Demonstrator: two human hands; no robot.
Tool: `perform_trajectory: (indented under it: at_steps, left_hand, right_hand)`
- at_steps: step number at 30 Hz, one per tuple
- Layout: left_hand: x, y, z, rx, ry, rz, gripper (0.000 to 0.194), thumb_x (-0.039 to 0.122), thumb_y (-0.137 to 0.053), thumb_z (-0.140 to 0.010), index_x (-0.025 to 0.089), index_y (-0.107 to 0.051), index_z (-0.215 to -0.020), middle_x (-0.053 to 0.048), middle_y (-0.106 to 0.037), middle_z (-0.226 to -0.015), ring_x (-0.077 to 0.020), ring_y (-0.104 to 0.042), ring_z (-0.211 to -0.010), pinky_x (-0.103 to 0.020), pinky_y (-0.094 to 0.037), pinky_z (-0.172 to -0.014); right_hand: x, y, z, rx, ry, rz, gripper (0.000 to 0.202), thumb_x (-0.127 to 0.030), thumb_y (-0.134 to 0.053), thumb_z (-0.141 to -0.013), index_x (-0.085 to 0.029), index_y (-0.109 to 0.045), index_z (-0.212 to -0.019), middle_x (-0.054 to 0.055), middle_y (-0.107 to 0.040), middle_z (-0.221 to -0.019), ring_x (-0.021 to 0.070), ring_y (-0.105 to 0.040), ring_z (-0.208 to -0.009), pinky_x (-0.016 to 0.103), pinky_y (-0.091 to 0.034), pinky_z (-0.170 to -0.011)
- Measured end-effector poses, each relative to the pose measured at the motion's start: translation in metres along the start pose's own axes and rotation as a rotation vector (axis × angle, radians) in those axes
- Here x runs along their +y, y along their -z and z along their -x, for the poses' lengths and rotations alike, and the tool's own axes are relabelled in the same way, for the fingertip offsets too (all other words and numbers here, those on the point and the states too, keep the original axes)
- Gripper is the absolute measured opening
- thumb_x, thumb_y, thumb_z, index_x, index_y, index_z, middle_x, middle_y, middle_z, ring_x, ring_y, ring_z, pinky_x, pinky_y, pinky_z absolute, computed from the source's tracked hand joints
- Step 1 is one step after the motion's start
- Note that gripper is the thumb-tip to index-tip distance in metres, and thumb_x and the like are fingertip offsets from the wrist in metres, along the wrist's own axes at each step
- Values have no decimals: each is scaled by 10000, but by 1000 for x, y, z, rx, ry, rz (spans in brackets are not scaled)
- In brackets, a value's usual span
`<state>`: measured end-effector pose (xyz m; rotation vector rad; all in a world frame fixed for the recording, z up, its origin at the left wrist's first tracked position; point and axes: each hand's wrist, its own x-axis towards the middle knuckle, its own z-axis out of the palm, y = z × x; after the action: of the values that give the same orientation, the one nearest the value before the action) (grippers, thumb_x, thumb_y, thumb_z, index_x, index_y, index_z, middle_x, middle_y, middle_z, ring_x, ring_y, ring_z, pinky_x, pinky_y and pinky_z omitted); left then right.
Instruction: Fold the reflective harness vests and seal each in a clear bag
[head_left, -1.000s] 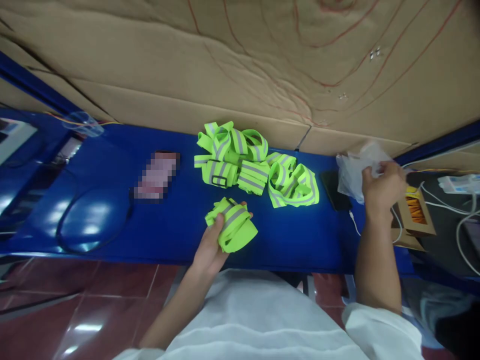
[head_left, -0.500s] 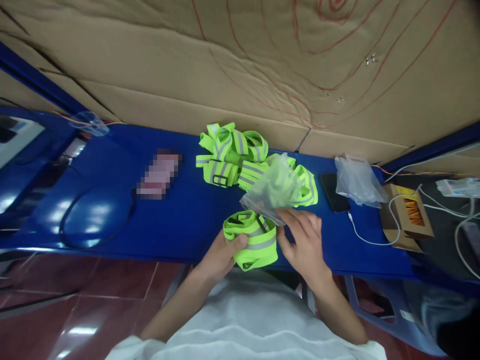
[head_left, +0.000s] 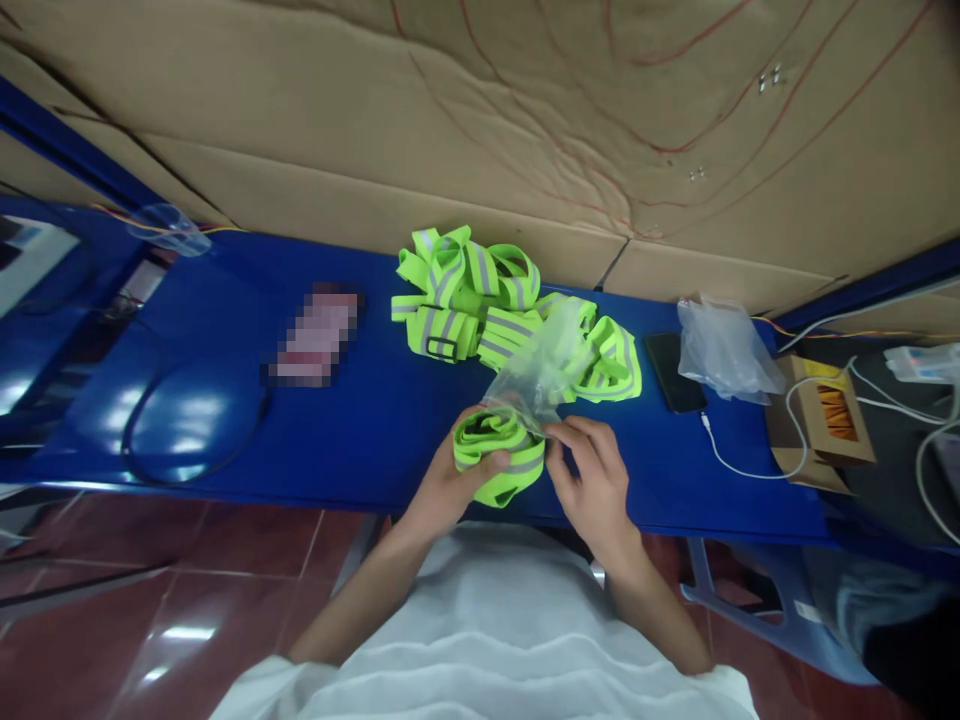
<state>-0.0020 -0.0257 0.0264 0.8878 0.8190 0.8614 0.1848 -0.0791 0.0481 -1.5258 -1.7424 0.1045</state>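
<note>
In my left hand [head_left: 444, 482] is a rolled neon-yellow reflective strap [head_left: 501, 462] with a grey stripe, my thumb across its front. Just right of the roll, my right hand [head_left: 592, 480] pinches the edge of a clear plastic bag [head_left: 541, 365]. The bag's near end meets the back of the roll; whether any of the strap is inside it I cannot tell. Behind the bag lies a heap of more reflective straps [head_left: 469, 275], some loosely looped and some folded, with a black buckle [head_left: 441, 348] on one.
On the blue table [head_left: 360, 440], a blurred-out pinkish item [head_left: 315, 335] lies to the left. To the right are a black phone [head_left: 675, 372], more clear bags [head_left: 726, 348], a white cable [head_left: 739, 470] and an open cardboard box [head_left: 829, 420]. A cardboard wall [head_left: 315, 120] rises behind.
The roll has tilted and come closer to the bag's near end, which now touches it. My right hand has shifted slightly left, still at the bag's edge. The camera view has moved a little.
</note>
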Motion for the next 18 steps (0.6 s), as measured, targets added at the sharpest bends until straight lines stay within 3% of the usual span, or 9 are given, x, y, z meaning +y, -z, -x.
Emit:
perform_trajectory:
  at_steps: [5, 11, 18]
  left_hand:
    - [-15, -16, -11, 217, -18, 104, 514, 406, -843, -838, 221, -604, -1254, -61, -697, -1169, -213, -699, -1073, -328, -563, -973]
    - [-12, -29, -16, 274, -14, 214, 528, 397, -882, -787, 230, -591, -1195, -28, -690, -1108, -179, -706, -987, -307, -587, -902]
    - [-7, -23, -24, 324, -16, 219, 511, 386, -901, -754, 212, -600, -1129, -11, -710, -1006, -156, -704, -865, -265, -590, -791]
  right_hand:
    - [4, -13, 6, -15, -50, 12, 322, -118, -533, -1004, -260, -643, -1271, 102, -693, -1147, 235, -674, -1088, 410, -537, -958]
    - [11, -22, 9, -26, -79, -21, 282, -94, -514, -1006, -237, -597, -1234, 101, -667, -1124, 217, -652, -1094, 380, -542, -941]
    - [18, -28, 12, -97, -88, -141, 236, -82, -506, -980, -229, -582, -1149, 65, -655, -1044, 184, -655, -990, 330, -533, -881]
